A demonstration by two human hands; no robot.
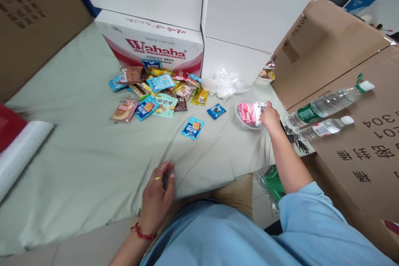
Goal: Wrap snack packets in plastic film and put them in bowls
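Note:
My right hand [270, 117] reaches to the right side of the table and is closed on the edge of a pink and white snack packet [251, 113]. The packet sits in the mouth of a clear plastic bowl [246, 126]. Near the table's front edge, my left hand [158, 193] hovers or rests, empty, with thumb and fingers loosely apart. Between the hands lie a blue snack packet [193, 128] and a smaller dark-blue packet [216, 111]. Beyond them is a heap of mixed snack packets [162, 83], including a mint-green one [166, 105].
A Wahaha water carton [152, 43] and white boxes [238, 4] stand behind the heap, with crumpled clear plastic [226, 83] beside it. At right are two water bottles [330, 106], keys [297, 139] and cardboard boxes [352, 145]. A red and white roll [23, 153] lies left.

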